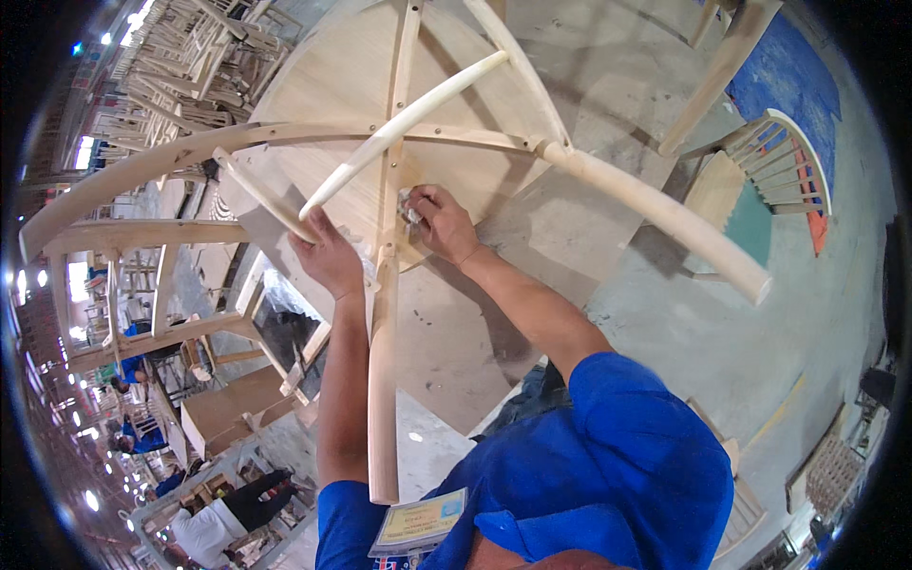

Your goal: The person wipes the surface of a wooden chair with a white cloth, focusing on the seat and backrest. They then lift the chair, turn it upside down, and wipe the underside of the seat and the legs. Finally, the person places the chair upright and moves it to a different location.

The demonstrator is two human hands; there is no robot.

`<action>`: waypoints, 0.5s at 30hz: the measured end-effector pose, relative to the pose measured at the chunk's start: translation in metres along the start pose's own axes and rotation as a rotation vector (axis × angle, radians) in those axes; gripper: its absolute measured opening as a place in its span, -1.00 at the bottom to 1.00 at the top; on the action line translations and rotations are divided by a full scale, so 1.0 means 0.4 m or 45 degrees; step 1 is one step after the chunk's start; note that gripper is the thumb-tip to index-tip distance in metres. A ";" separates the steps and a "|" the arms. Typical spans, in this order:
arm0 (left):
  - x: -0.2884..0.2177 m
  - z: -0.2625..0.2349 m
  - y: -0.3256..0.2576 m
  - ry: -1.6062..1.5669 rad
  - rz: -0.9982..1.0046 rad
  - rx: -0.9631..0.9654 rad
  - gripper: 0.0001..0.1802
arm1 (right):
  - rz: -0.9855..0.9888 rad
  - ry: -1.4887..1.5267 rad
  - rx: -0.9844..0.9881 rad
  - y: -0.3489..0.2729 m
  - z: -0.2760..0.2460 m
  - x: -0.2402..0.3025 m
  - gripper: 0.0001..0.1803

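Note:
In front of me is a round wooden tabletop (313, 81) with crossed rails screwed over its face and curved legs. One leg (383, 408) points down toward my chest and another leg (665, 214) reaches to the right. My left hand (331, 258) is closed round the near end of a pale curved wooden brace (408, 119), where a shorter wooden piece (261, 193) meets it. My right hand (443, 224) pinches a crumpled whitish wad (409, 206), likely cloth. It presses the wad beside the central rail (392, 176); the fingertips are partly hidden.
Right of the table stands a spindle-back chair (779, 171), with a blue sheet (793, 81) on the floor behind it. Stacked chair frames (180, 71) fill the far left. A wooden frame (157, 233) stands close at left. Co-workers, one in a white shirt (207, 534), are at lower left.

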State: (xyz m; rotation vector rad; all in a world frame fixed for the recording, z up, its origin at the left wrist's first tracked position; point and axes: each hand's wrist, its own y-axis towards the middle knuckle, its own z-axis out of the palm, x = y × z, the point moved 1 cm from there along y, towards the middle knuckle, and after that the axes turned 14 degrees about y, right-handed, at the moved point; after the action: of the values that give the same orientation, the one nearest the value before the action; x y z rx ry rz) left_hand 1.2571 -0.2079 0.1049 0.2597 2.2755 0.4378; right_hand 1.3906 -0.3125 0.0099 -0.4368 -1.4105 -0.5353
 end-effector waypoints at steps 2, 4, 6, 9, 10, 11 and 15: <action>-0.006 -0.004 -0.012 0.055 -0.002 -0.079 -0.53 | -0.010 -0.042 0.082 0.022 -0.034 0.001 -0.69; -0.015 -0.004 -0.012 0.006 -0.012 -0.078 -0.56 | -0.596 -0.369 -0.055 0.037 -0.076 0.019 -0.65; -0.001 -0.004 -0.015 -0.031 -0.060 -0.090 -0.59 | -0.707 -0.379 -0.120 0.120 -0.098 0.102 -0.68; 0.008 0.007 0.004 -0.093 -0.070 -0.072 -0.67 | -0.844 -0.415 -0.011 0.218 -0.135 0.169 -0.73; 0.018 0.003 0.002 -0.081 -0.055 -0.084 -0.67 | -0.748 -0.374 0.038 0.206 -0.137 0.159 -0.73; 0.022 0.000 0.000 -0.078 -0.040 -0.109 -0.67 | -0.666 -0.340 0.093 0.183 -0.139 0.148 -0.72; -0.005 0.004 0.007 0.015 -0.055 -0.052 -0.60 | -0.208 -0.419 0.193 -0.009 -0.274 -0.026 -0.73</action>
State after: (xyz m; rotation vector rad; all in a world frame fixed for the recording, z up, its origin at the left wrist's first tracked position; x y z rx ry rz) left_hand 1.2598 -0.2055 0.1061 0.1876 2.2766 0.4643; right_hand 1.4756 -0.3784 -0.0133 -0.2974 -1.8014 -0.4982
